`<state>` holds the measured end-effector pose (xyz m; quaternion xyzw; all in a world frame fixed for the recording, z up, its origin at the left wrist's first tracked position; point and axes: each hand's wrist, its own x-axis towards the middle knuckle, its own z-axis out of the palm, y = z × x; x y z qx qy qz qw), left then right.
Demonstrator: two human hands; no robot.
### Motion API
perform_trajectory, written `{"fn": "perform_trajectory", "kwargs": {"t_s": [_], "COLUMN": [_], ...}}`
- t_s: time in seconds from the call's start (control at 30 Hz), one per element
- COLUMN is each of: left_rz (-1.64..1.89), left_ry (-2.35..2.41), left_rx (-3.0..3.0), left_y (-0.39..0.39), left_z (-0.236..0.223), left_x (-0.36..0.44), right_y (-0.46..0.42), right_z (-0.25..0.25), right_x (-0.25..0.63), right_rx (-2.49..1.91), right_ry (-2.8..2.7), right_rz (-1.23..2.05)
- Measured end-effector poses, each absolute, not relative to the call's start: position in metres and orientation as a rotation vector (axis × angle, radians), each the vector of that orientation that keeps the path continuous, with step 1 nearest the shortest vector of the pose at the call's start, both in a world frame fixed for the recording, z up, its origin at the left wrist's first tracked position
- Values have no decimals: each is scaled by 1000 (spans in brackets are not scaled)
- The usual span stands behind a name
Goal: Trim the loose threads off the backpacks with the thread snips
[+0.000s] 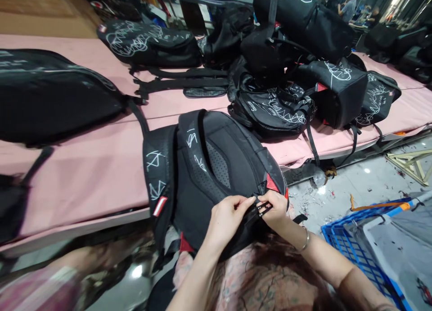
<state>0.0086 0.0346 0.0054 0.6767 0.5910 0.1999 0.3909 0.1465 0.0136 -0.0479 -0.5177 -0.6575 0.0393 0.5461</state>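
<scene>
Head view, with a black backpack laid back panel up across the near edge of the pink-covered table, near end hanging over toward the wearer. For the left hand, thumb and forefinger nearly closed in a pinch on a bit of black webbing by the near right corner of the pack. For the right hand, fingers curled in and thumb pressed down, gripping a black slotted buckle just beside that pinch. Hard to make out how webbing and buckle join, with fingertips in the way.

Expect a fairly light load, judging by the slack sag over the edge; impossible to see inside. Expect soft, padded cloth in the back panel and in the shoulder straps, likely to fold easily and unlikely to break. Count on stiffness mainly at the buckle, probably hard plastic, small and smooth enough to slip; best pinched across the flat sides. Treat the webbing as limp, best taken close to the tip. For the weight of the pack, grasp both shoulder straps or support from underneath; avoid pulling on the red triangular tab, thin-looking, at the right edge.

Beyond, toward the far right, more white-scribbled black bags; at far left, a large black bag; at near right, lower down, a blue crate, apart from the pack.
</scene>
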Motion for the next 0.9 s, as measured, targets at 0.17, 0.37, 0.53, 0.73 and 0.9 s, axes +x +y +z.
{"fn": "perform_trajectory", "kwargs": {"t_s": [0.17, 0.37, 0.53, 0.73, 0.9], "left_rz": [477, 723, 976, 1032, 1124], "left_ry": [1364, 1383, 1273, 969, 807], "left_rx": [1386, 1195, 892, 460, 174], "left_y": [45, 36, 20, 0, -6], "left_z": [0, -10, -14, -11, -16], "left_x": [10, 17, 25, 33, 39], "right_y": [13, 13, 9, 4, 0], "right_z": [-54, -62, -59, -55, -58], "right_x": [150, 152, 154, 156, 157], "right_rx": [-1182, -1180, -1233, -1207, -1250], "right_ry": [-1565, -1584, -1524, -1489, -1356], "right_rz": [104, 106, 161, 287, 585]}}
